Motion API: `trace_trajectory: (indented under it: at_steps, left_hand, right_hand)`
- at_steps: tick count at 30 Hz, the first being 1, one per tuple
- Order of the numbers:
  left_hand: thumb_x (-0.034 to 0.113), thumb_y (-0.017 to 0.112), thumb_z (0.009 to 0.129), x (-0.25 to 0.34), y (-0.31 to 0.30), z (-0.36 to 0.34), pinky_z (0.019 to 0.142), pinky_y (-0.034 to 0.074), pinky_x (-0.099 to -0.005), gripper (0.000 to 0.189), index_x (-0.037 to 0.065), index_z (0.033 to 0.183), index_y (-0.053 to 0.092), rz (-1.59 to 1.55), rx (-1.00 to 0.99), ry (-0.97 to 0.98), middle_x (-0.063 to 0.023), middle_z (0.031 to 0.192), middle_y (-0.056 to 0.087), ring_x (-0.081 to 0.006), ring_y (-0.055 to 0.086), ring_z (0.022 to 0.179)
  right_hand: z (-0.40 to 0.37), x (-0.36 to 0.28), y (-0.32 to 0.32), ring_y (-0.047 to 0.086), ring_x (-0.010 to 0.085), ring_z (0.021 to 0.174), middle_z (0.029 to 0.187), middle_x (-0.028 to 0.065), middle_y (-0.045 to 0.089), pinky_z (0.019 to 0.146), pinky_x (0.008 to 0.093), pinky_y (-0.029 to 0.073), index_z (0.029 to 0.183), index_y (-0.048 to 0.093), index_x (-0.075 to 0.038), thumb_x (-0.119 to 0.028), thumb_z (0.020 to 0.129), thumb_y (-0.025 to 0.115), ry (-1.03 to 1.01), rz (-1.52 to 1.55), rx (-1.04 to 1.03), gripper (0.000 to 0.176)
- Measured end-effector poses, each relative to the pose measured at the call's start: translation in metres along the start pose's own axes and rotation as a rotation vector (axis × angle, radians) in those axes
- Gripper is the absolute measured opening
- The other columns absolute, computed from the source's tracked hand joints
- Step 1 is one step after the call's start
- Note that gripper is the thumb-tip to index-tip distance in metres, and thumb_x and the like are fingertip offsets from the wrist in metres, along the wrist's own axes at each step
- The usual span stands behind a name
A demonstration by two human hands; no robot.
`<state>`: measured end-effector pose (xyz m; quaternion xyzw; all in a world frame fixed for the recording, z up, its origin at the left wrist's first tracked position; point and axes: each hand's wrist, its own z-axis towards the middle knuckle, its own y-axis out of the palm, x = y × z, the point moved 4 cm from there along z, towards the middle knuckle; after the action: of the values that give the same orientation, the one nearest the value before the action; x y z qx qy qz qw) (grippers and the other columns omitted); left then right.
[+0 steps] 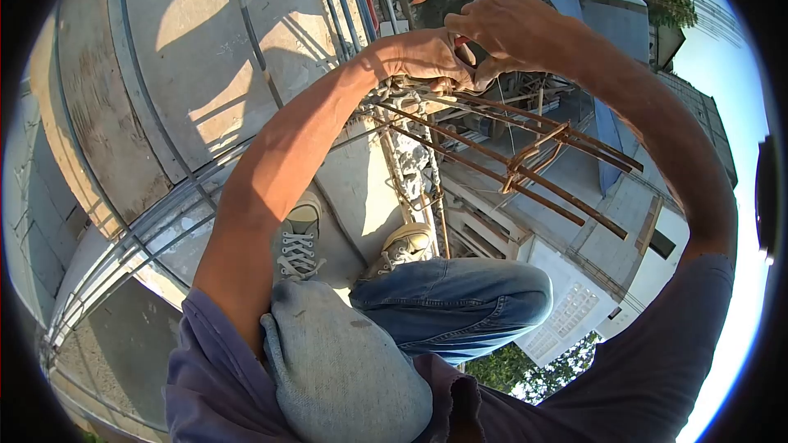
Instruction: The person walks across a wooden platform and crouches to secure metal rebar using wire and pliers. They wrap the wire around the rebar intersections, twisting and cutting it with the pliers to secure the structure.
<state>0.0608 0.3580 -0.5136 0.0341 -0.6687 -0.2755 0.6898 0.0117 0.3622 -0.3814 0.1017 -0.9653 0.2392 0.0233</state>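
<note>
My left hand (427,57) is closed around the top end of a bundle of rusty rebar (525,168), where the bars meet a rough concrete column (410,156). My right hand (509,29) is pressed against the left one from above, its fingers pinched together over the same joint; something small and reddish shows between the hands, too hidden to name. The bars run down and to the right, bound by a rusty stirrup (525,156). I crouch with both shoes (300,242) on a narrow concrete ledge.
Grey steel bars (131,238) curve along the slab edge at left. More bars (345,0) lie on the concrete slab above. Beyond the ledge is a long drop to buildings (574,295) and trees far below. A grey cloth (345,361) covers my knee.
</note>
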Motion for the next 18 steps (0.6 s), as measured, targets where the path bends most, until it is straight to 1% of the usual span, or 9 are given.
trace_trajectory:
  at_steps: [2, 4, 7, 10, 12, 13, 16, 17, 18]
  left_hand:
    - [0.031, 0.071, 0.085, -0.003, -0.007, 0.01, 0.049, 0.047, -0.028, 0.029, 0.004, 0.074, 0.068, -0.156, -0.176, -0.034, 0.0008, 0.059, 0.053, -0.0089, 0.05, 0.051]
    - [0.026, 0.07, 0.087, -0.014, -0.015, 0.013, 0.05, 0.047, -0.0293, 0.025, 0.002, 0.079, 0.068, -0.361, -0.263, -0.092, 0.0, 0.059, 0.053, -0.009, 0.048, 0.052]
    - [0.027, 0.071, 0.086, -0.012, -0.012, 0.012, 0.051, 0.047, -0.0298, 0.027, 0.0, 0.083, 0.067, -0.39, -0.303, -0.107, -0.0009, 0.06, 0.053, -0.0099, 0.049, 0.051]
    - [0.03, 0.074, 0.082, 0.001, -0.006, -0.006, 0.057, 0.049, -0.031, 0.032, 0.0, 0.086, 0.066, -0.102, -0.111, -0.03, -0.0026, 0.064, 0.055, -0.0132, 0.054, 0.058]
    - [0.026, 0.075, 0.078, 0.019, -0.008, -0.018, 0.061, 0.049, -0.0294, 0.03, 0.003, 0.084, 0.057, 0.182, 0.272, 0.098, -0.0014, 0.068, 0.055, -0.0113, 0.054, 0.061]
    - [0.03, 0.077, 0.077, 0.019, -0.006, -0.016, 0.063, 0.048, -0.0271, 0.033, 0.005, 0.084, 0.057, 0.418, 0.263, 0.008, -0.0024, 0.073, 0.058, -0.011, 0.058, 0.069]
    - [0.029, 0.076, 0.077, 0.0, 0.001, -0.006, 0.052, 0.045, -0.0314, 0.031, 0.002, 0.081, 0.061, 0.177, 0.456, -0.086, -0.0032, 0.058, 0.056, -0.0142, 0.054, 0.056]
    - [0.029, 0.076, 0.077, 0.0, -0.005, -0.005, 0.052, 0.045, -0.0314, 0.031, 0.002, 0.081, 0.061, 0.176, 0.465, -0.082, -0.0032, 0.058, 0.056, -0.0142, 0.054, 0.056]
    - [0.029, 0.076, 0.077, -0.001, -0.006, 0.001, 0.048, 0.045, -0.0303, 0.031, 0.003, 0.075, 0.06, 0.092, 0.328, -0.056, -0.0032, 0.057, 0.056, -0.0144, 0.055, 0.051]
  right_hand:
    - [-0.015, -0.009, 0.0, 0.058, 0.0175, 0.101, 0.099, 0.005, 0.061, 0.086, 0.0316, 0.048, 0.106, 0.06, -0.009, -0.038, 0.062, 0.083, -0.133, -0.298, 0.516, 0.058]
    - [-0.014, 0.001, 0.02, 0.05, 0.0141, 0.11, 0.107, 0.001, 0.056, 0.093, 0.0274, 0.043, 0.111, 0.054, -0.011, -0.031, 0.069, 0.078, -0.114, -0.542, 0.58, 0.053]
    - [-0.009, 0.003, 0.02, 0.055, 0.0203, 0.109, 0.107, 0.0044, 0.061, 0.094, 0.0366, 0.044, 0.11, 0.06, -0.011, -0.023, 0.079, 0.067, -0.119, -0.538, 0.716, 0.034]
    - [0.003, 0.002, 0.003, 0.057, 0.0203, 0.104, 0.102, 0.0042, 0.061, 0.088, 0.036, 0.05, 0.105, 0.061, -0.008, -0.019, 0.079, 0.067, 0.03, -0.224, 0.39, 0.028]
    - [0.01, 0.009, -0.01, 0.061, 0.0215, 0.066, 0.073, 0.0096, 0.061, 0.056, 0.0349, 0.053, 0.083, 0.061, -0.001, -0.014, 0.081, 0.066, 0.135, 0.099, -0.013, 0.015]
    - [0.01, 0.014, -0.015, 0.061, 0.0228, 0.048, 0.058, 0.0115, 0.059, 0.041, 0.0355, 0.053, 0.071, 0.061, 0.003, -0.013, 0.082, 0.067, 0.302, 0.333, -0.23, 0.02]
    - [0.013, 0.015, -0.017, 0.061, 0.0232, 0.045, 0.058, 0.0112, 0.059, 0.034, 0.034, 0.05, 0.073, 0.061, 0.005, -0.014, 0.078, 0.074, 0.259, 0.555, -0.427, 0.023]
    - [0.01, 0.017, -0.016, 0.066, 0.0219, 0.06, 0.071, 0.0102, 0.063, 0.049, 0.0341, 0.055, 0.086, 0.064, 0.001, -0.012, 0.07, 0.079, 0.308, 0.384, -0.422, 0.026]
    - [0.004, 0.016, -0.006, 0.066, 0.0219, 0.06, 0.071, 0.0102, 0.063, 0.049, 0.0341, 0.055, 0.086, 0.064, 0.001, -0.012, 0.07, 0.079, 0.305, 0.379, -0.429, 0.026]
